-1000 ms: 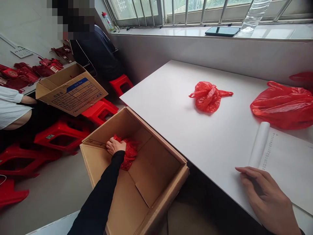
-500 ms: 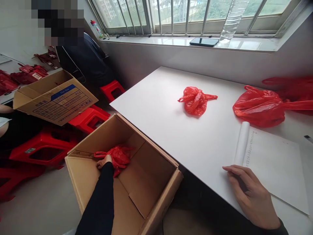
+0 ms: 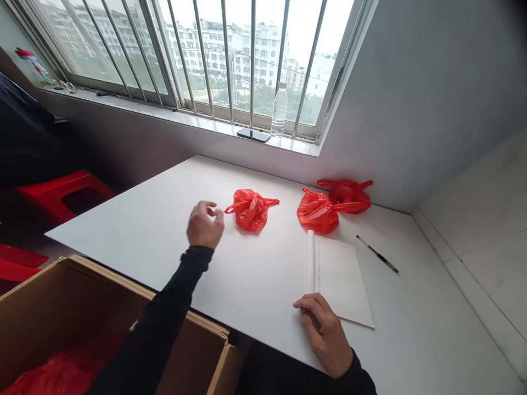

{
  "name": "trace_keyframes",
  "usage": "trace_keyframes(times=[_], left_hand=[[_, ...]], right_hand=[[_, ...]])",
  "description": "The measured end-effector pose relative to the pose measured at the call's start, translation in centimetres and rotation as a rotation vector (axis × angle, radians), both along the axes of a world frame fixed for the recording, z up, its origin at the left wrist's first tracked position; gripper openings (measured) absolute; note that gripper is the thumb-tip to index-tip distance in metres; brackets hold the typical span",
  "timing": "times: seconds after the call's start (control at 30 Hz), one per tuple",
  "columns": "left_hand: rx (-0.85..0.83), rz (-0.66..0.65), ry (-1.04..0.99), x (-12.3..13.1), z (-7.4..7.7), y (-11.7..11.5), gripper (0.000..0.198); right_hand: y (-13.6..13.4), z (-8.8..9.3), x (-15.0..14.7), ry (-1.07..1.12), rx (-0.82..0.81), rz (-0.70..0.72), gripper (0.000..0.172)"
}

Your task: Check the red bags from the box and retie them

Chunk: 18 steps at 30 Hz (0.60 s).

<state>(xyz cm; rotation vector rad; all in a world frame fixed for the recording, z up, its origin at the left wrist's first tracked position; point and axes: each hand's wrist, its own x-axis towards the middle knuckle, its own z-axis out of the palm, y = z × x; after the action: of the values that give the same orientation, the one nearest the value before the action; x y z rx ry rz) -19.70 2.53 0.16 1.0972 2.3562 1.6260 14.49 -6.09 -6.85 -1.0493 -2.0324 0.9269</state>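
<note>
My left hand (image 3: 205, 225) is above the white table (image 3: 140, 219), thumb and forefinger parted, with nothing between them. Just right of it lies a knotted red plastic bag (image 3: 252, 213), one handle end close to my fingertips. My right hand (image 3: 323, 332) rests at the table's near edge with loosely bent fingers, holding nothing. Beside it is a notepad (image 3: 343, 282) with its cover rolled back on the left. Under my left arm stands an open cardboard box (image 3: 197, 351), with a red plastic bag (image 3: 53, 376) inside, partly hidden by my sleeve.
Two more red plastic bags, a nearer one (image 3: 317, 213) and a farther one (image 3: 349, 195), lie by the wall. A pen (image 3: 377, 255) is right of the notepad. The sill holds a phone (image 3: 253, 135) and a clear bottle (image 3: 279, 112). Red stools (image 3: 68, 189) and a seated person's dark clothing (image 3: 28, 131) are at left.
My left hand has let go of the red bag in the box and moved up over the table toward another bag. The view has swung right; my right hand stays by the notepad.
</note>
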Motion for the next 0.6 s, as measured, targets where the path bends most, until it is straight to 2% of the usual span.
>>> trace_keyframes(times=[0.07, 0.17, 0.23, 0.3, 0.37, 0.43, 0.57, 0.6], left_hand=[[-0.073, -0.013, 0.038, 2.1, 0.8, 3.0, 0.042], [-0.142, -0.03, 0.009, 4.6, 0.9, 7.1, 0.041], [-0.149, -0.033, -0.039, 5.2, 0.5, 8.3, 0.03], [-0.125, -0.022, -0.072, 4.8, 0.1, 7.6, 0.02], [-0.065, -0.001, -0.078, 3.3, -0.2, 5.1, 0.012], [0.011, 0.028, -0.06, 1.0, -0.2, 0.9, 0.009], [0.192, 0.185, -0.046, -5.6, -0.1, -10.7, 0.021], [0.312, 0.242, -0.1, -7.2, -0.1, -13.7, 0.024]], right_hand=[[-0.2, 0.0, -0.3, 0.03, 0.008, -0.003, 0.025], [-0.2, -0.3, -0.7, 0.092, 0.05, -0.039, 0.028], [-0.1, -0.6, -0.9, 0.12, 0.07, -0.066, 0.029], [-0.1, -0.6, -0.7, 0.112, 0.061, -0.054, 0.029], [-0.3, -0.6, -0.2, 0.08, 0.032, -0.017, 0.027], [-0.5, -0.5, 0.5, 0.055, 0.011, 0.002, 0.025], [-0.6, -0.8, 1.7, 0.013, 0.002, -0.014, 0.023], [-0.6, -0.8, 1.9, -0.002, -0.004, -0.014, 0.023]])
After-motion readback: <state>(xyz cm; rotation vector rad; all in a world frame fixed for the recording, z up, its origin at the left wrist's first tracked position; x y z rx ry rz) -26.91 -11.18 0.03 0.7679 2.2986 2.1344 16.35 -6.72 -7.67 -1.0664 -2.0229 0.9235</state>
